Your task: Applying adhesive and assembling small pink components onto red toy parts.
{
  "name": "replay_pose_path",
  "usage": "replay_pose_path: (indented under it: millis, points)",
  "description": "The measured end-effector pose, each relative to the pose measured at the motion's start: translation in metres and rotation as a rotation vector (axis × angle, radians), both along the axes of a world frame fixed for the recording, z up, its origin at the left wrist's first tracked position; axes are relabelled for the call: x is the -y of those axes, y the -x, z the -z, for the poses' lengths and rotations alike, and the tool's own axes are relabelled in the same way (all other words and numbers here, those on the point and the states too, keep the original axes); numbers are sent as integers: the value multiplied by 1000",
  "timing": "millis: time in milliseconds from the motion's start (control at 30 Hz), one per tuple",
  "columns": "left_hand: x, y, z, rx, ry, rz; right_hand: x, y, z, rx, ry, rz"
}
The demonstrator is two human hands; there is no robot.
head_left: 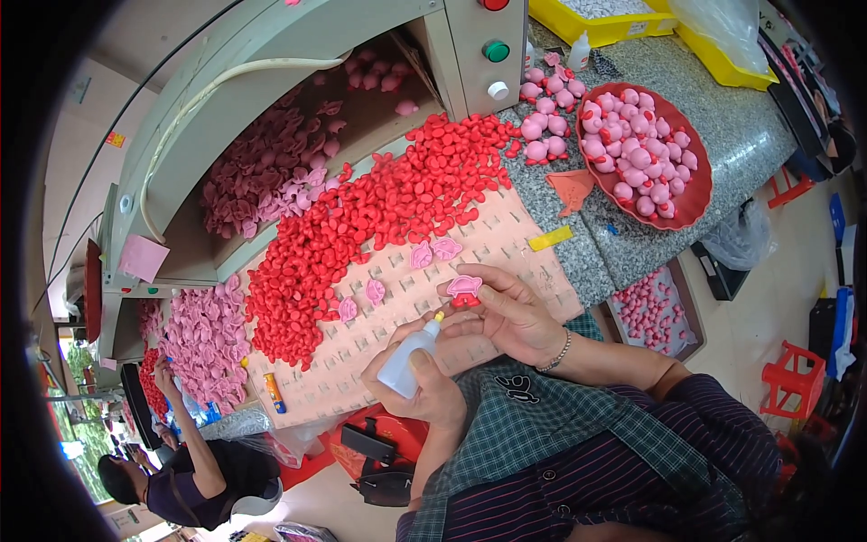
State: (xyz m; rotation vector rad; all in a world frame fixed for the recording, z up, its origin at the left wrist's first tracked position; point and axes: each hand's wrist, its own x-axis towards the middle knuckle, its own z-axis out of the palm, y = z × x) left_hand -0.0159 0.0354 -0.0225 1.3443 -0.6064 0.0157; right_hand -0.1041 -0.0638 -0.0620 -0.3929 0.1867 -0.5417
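Note:
My left hand [435,394] is wrapped round a white squeeze bottle [405,366], its yellow-capped nozzle tilted up. In my right hand [526,323] a small pink moulded toy half [465,286] with red feet is pinched between thumb and fingers, its hollow side showing. The nozzle points toward this piece from just below it; whether they touch I cannot tell. On the pink perforated mat [397,316] beyond my hands lie a few loose pink halves [421,255]. A large heap of small red pieces [361,217] covers the mat's far side.
A grey machine opening [361,108] behind the mat holds pink pieces. At right, a red bowl [695,194] of round pink toys stands on the granite counter [623,257]. More pink pieces [203,334] are piled left, near an orange tube [274,393]. Another person [194,474] works at far left.

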Motion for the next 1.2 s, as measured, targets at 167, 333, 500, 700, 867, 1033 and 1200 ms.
replay_pose_path:
  millis: [167,333,500,700,867,1033,1200]
  points:
    - [1,1,-3,0,-52,-3,1,0,-2,6,-1,-6]
    - [1,2,-7,-15,-65,5,0,0,-4,-13,21,-8]
    - [-1,1,-9,87,-99,37,-2,0,-4,-27,24,4]
    - [-3,-5,-7,20,-6,-12,0,0,-3,-29,19,0]
    - [-3,-21,-1,-332,165,19,4,3,-4,-37,-1,-10]
    - [-9,-38,20,-827,203,323,10,15,-12,-56,-14,29]
    - [8,-30,14,-806,100,459,17,32,-14,-143,-42,118]
